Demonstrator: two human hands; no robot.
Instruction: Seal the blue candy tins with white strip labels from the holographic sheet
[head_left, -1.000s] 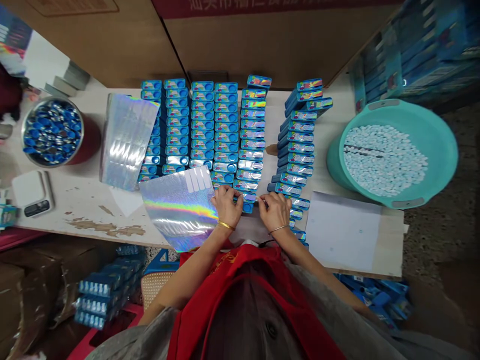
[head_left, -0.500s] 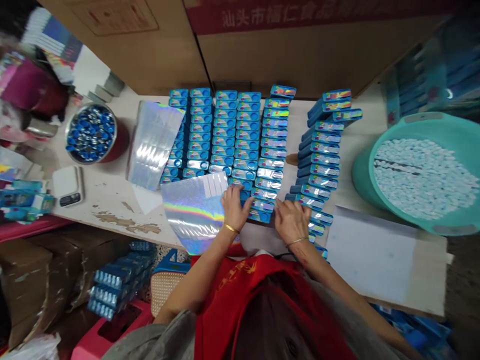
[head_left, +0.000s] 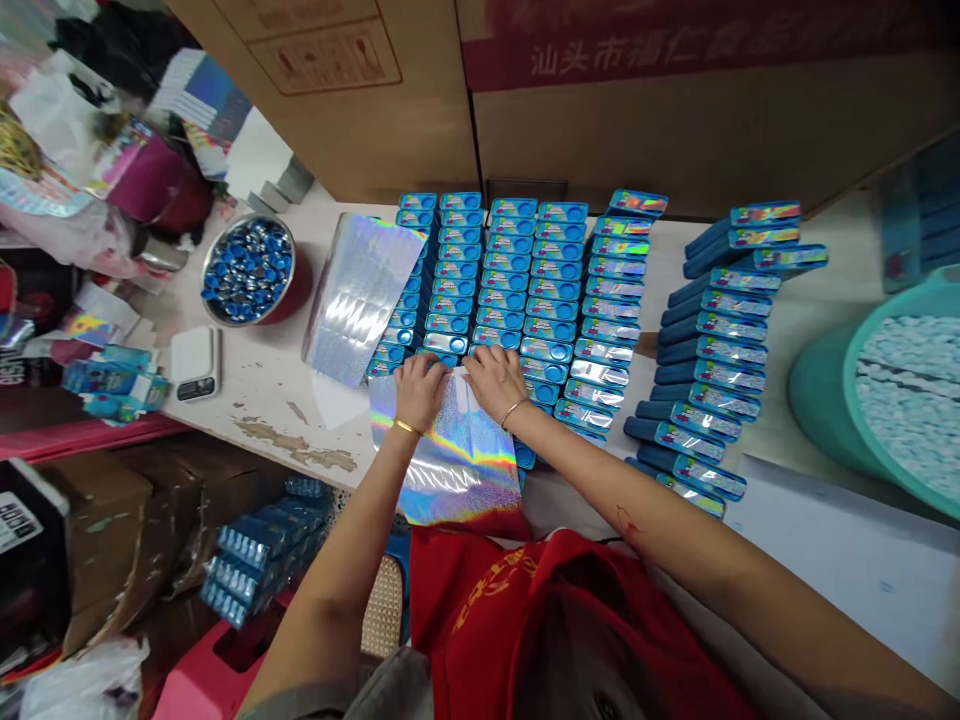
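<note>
A shiny holographic sticker sheet (head_left: 461,470) lies in front of me, overhanging the table's front edge, with white blank strips near its top. At its upper left edge, my left hand (head_left: 420,392) is closed, fingers curled over the sheet. Beside it my right hand (head_left: 496,382) pinches at the upper right edge; its fingertips partly hide what they hold. Just beyond both hands stand rows of small blue boxes (head_left: 502,280) with round blue spots on top. Another row of blue boxes (head_left: 611,310), with shiny strips on top, runs to the right.
A second holographic sheet (head_left: 360,300) lies left of the rows. Further left are a metal bowl (head_left: 289,265) of blue-and-silver pieces and a white device (head_left: 193,362). More boxes (head_left: 724,350) and a turquoise tub (head_left: 825,400) of white pieces stand right. Cardboard cartons (head_left: 600,140) rise behind.
My right hand has moved left from between the box rows to the sticker sheet. My left hand has gone from the boxes to the sheet's top edge. The view has shifted left.
</note>
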